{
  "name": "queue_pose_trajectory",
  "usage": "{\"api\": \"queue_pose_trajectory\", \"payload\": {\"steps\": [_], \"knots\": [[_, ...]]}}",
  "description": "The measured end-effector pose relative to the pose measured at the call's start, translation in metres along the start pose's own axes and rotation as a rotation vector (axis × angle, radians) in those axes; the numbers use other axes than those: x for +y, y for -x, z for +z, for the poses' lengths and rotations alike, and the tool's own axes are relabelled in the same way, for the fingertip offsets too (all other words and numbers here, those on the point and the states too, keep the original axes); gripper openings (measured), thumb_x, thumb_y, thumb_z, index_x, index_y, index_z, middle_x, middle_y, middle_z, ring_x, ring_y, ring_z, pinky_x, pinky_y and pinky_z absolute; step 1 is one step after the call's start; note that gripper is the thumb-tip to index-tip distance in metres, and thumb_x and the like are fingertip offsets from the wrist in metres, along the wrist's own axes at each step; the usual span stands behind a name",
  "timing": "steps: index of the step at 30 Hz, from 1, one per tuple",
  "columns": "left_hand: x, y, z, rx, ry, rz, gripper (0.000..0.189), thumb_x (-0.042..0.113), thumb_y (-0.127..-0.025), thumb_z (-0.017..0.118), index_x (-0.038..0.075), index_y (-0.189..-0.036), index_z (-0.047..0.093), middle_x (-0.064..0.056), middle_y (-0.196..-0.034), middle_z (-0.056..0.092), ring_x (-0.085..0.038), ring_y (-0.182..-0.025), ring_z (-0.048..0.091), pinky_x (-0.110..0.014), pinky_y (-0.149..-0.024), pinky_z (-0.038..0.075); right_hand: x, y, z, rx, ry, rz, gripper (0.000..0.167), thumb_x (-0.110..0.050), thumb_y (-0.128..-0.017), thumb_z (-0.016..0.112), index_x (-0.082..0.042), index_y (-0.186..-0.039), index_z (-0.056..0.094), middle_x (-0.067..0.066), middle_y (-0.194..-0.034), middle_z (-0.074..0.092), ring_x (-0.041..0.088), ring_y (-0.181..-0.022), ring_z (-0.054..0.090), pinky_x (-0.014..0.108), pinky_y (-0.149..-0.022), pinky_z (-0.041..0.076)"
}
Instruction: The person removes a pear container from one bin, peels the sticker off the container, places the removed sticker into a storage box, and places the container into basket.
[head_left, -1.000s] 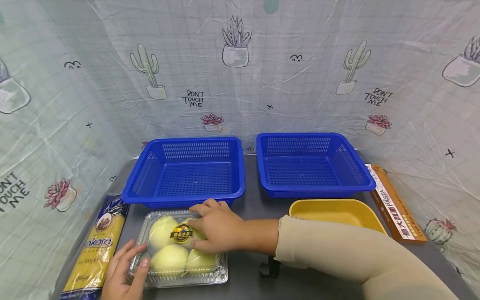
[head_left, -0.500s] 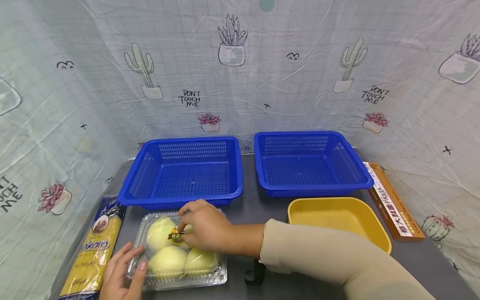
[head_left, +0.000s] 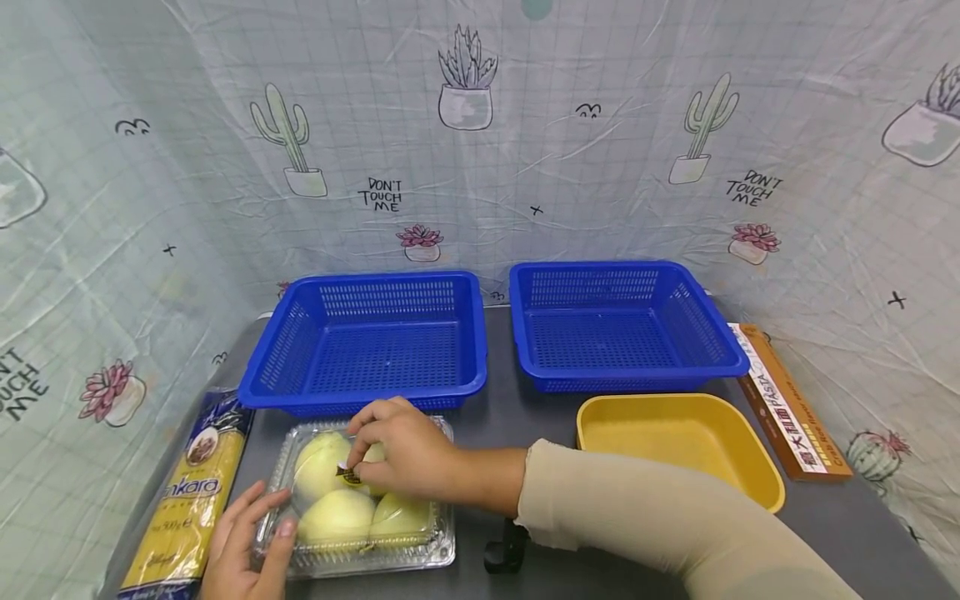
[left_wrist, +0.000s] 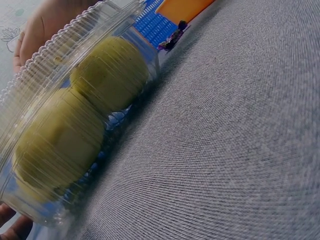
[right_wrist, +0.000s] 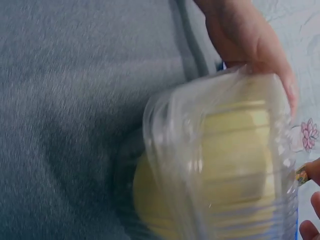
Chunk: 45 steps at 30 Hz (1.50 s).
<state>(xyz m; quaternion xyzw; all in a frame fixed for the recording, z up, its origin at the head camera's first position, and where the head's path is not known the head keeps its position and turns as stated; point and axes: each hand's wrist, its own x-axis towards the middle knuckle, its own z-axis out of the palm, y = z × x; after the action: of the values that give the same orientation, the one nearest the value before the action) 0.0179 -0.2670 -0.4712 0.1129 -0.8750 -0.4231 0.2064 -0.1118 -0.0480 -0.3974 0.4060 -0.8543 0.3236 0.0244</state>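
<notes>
With the right hand (head_left: 408, 450) pinching the label (head_left: 348, 474) atop the box (head_left: 375, 561), best peel low and slowly while the left hand (head_left: 246, 546), fingers spread, steadies the box's left side.

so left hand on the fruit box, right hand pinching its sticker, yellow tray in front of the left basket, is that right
The side is wrong: the head view shows the yellow tray in front of the right basket. Left hand on box, right hand pinching sticker: correct.
</notes>
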Motion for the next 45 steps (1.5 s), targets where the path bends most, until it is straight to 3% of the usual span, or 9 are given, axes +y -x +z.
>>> {"api": "queue_pose_trajectory", "payload": {"steps": [4, 9, 15, 23, 26, 31, 41, 45], "knots": [[0.000, 0.000, 0.000, -0.003, 0.005, 0.001, 0.032, 0.020, -0.104, 0.069, 0.010, -0.134, 0.069, -0.018, -0.159, 0.046, -0.049, -0.140, 0.043, -0.074, -0.104, 0.034, -0.003, 0.001, -0.002, -0.005, -0.119, 0.039, 0.007, -0.017, -0.090, 0.083, -0.024, -0.089, 0.084, -0.009, -0.126, 0.072, 0.007, -0.117, 0.057, 0.017, -0.098, 0.042], [-0.002, 0.000, 0.000, 0.004, 0.010, 0.007, 0.031, 0.018, -0.103, 0.070, 0.010, -0.133, 0.070, -0.019, -0.159, 0.046, -0.047, -0.139, 0.043, -0.073, -0.105, 0.034, -0.011, 0.002, -0.007, -0.015, -0.311, 0.127, 0.006, -0.020, -0.091, 0.084, -0.026, -0.090, 0.084, -0.020, -0.124, 0.069, -0.001, -0.122, 0.056, 0.023, -0.105, 0.042], [-0.003, -0.001, 0.000, 0.006, 0.017, 0.017, 0.031, 0.016, -0.102, 0.072, 0.010, -0.132, 0.070, -0.018, -0.159, 0.046, -0.045, -0.138, 0.043, -0.071, -0.108, 0.033, -0.021, 0.009, -0.030, -0.025, -0.574, 0.249, 0.006, -0.016, -0.092, 0.084, -0.022, -0.092, 0.084, -0.019, -0.123, 0.070, -0.001, -0.125, 0.055, 0.030, -0.111, 0.041], [-0.003, -0.001, -0.001, -0.006, 0.028, 0.019, 0.032, 0.016, -0.102, 0.071, 0.009, -0.133, 0.070, -0.018, -0.159, 0.045, -0.044, -0.139, 0.042, -0.071, -0.110, 0.031, -0.008, 0.027, -0.064, -0.002, -0.850, 0.376, 0.006, -0.007, -0.093, 0.080, -0.004, -0.098, 0.081, -0.004, -0.125, 0.071, 0.013, -0.107, 0.071, 0.027, -0.092, 0.055], [-0.003, -0.001, -0.001, -0.006, 0.032, 0.018, 0.032, 0.016, -0.102, 0.071, 0.009, -0.133, 0.070, -0.018, -0.159, 0.045, -0.043, -0.139, 0.043, -0.070, -0.111, 0.031, 0.000, 0.037, -0.077, 0.009, -0.870, 0.389, 0.009, -0.005, -0.095, 0.077, 0.001, -0.101, 0.078, 0.006, -0.130, 0.070, 0.019, -0.117, 0.068, 0.030, -0.097, 0.054], [-0.003, 0.000, -0.001, -0.007, 0.031, 0.007, 0.032, 0.017, -0.102, 0.071, 0.010, -0.133, 0.070, -0.016, -0.159, 0.045, -0.042, -0.138, 0.043, -0.071, -0.111, 0.032, 0.012, 0.054, -0.099, 0.007, -0.854, 0.429, 0.011, -0.007, -0.098, 0.075, 0.002, -0.104, 0.077, 0.008, -0.134, 0.069, 0.024, -0.135, 0.058, 0.041, -0.109, 0.050], [-0.002, -0.001, -0.002, 0.007, 0.032, 0.020, 0.031, 0.016, -0.101, 0.072, 0.010, -0.132, 0.071, -0.016, -0.159, 0.046, -0.042, -0.139, 0.043, -0.068, -0.113, 0.031, 0.041, 0.091, -0.131, 0.061, -0.867, 0.512, 0.006, -0.007, -0.099, 0.071, -0.002, -0.102, 0.073, 0.014, -0.138, 0.068, 0.032, -0.140, 0.054, 0.050, -0.116, 0.043], [-0.001, -0.002, -0.001, 0.009, 0.033, 0.026, 0.031, 0.016, -0.101, 0.071, 0.009, -0.131, 0.071, -0.017, -0.159, 0.046, -0.043, -0.139, 0.043, -0.068, -0.112, 0.030, 0.051, 0.105, -0.140, 0.083, -0.860, 0.538, 0.006, -0.009, -0.100, 0.070, -0.005, -0.103, 0.074, 0.015, -0.139, 0.067, 0.033, -0.137, 0.056, 0.046, -0.109, 0.046]]}}
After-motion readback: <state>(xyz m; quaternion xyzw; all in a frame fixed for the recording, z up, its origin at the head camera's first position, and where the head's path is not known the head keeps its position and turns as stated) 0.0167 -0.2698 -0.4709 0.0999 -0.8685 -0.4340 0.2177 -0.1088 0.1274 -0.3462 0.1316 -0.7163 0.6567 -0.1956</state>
